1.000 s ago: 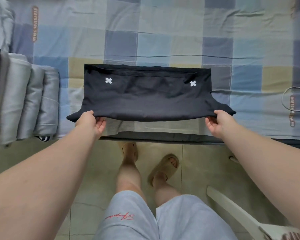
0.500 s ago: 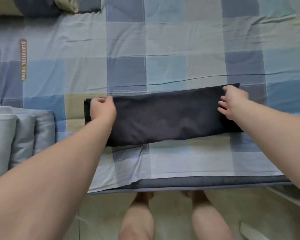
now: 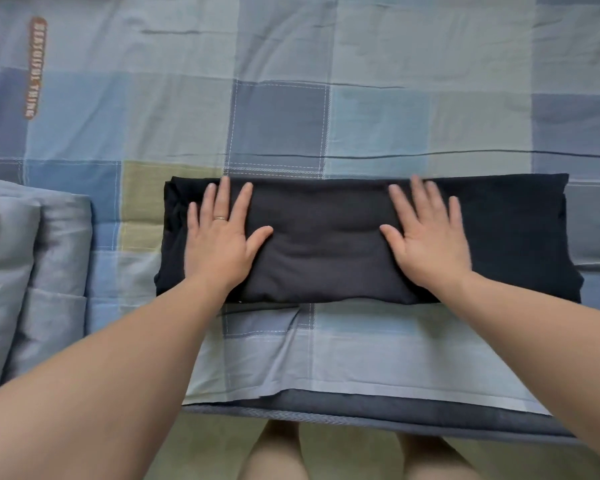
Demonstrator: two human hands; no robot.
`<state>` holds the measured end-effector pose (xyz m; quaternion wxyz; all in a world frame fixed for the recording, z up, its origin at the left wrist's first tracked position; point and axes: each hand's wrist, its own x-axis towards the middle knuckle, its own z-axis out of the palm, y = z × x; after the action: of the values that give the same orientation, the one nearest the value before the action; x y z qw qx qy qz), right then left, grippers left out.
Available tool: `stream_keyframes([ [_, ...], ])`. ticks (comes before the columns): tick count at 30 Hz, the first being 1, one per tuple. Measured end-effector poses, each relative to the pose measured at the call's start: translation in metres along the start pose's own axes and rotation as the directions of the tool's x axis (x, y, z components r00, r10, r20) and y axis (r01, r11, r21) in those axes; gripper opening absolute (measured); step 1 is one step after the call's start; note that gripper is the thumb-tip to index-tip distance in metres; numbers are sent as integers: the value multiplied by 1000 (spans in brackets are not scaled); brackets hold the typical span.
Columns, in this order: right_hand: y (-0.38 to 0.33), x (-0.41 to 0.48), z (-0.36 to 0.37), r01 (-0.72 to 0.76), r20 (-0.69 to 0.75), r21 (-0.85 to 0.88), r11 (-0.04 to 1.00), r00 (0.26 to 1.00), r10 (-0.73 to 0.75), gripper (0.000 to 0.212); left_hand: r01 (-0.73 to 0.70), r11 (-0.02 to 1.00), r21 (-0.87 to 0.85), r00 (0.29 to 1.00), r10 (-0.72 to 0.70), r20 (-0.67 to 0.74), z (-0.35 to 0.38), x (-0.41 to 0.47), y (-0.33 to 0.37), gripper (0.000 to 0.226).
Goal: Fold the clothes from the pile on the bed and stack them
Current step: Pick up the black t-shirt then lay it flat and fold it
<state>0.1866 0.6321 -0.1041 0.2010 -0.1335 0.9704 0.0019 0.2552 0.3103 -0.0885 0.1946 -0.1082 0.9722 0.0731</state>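
A black garment (image 3: 329, 237) lies folded into a long flat band across the checked bedsheet (image 3: 326, 81), near the bed's front edge. My left hand (image 3: 218, 237) presses flat on its left part, fingers spread and straight, a ring on one finger. On the garment's right part my right hand (image 3: 426, 237) lies flat in the same way. Both palms face down on the cloth and neither grips it. The garment's ends stick out past each hand.
A stack of folded grey clothes (image 3: 31, 271) sits at the left edge of the bed. The bed's front edge (image 3: 360, 414) runs below the garment, with my bare legs (image 3: 277, 455) and the floor beyond it.
The near edge that both hands held up was carried over and laid down, halving the garment. The hands let go of the edge and now press flat on top, nearer the middle.
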Motion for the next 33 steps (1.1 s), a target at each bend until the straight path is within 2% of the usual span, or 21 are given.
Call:
stream_keyframes([
  [3,37,-12,-17,-114,95,-26,993,989,116,71,104,993,49,995,-104,-5,-12,-11,-13,78],
  [5,42,-19,-27,-119,159,-34,992,980,123,70,266,964,-20,964,-266,-5,-22,-19,-17,88],
  [7,30,-20,-36,-163,205,26,986,966,154,69,473,853,-218,880,-471,65,-30,-25,-22,103],
  [9,15,-18,-45,-208,273,107,972,946,173,71,608,702,-372,786,-597,160,-36,-28,-28,110],
  [11,6,-18,-52,-244,319,196,950,932,173,71,666,596,-449,730,-644,228,-43,-28,-31,106],
  [14,7,-19,-62,-258,345,280,925,926,154,66,726,437,-532,656,-673,343,-52,-26,-34,84],
  [17,16,-19,-75,-271,383,361,892,915,123,60,740,324,-590,639,-613,465,-66,-29,-37,71],
  [19,22,-20,-82,-270,416,391,880,904,93,58,718,353,-601,678,-551,486,-84,-33,-30,61],
  [22,32,-23,-93,-296,452,453,841,889,70,53,613,492,-619,786,-463,411,-121,-40,-10,46],
  [27,52,-45,-111,-413,509,589,694,857,78,46,433,669,-605,901,-309,304,-189,-57,63,19],
  [30,69,-59,-124,-487,537,634,601,836,112,47,305,782,-543,951,-225,210,-211,-62,126,24],
  [33,97,-64,-135,-585,588,659,473,793,161,45,205,866,-456,971,-122,204,-215,-62,197,25],
])
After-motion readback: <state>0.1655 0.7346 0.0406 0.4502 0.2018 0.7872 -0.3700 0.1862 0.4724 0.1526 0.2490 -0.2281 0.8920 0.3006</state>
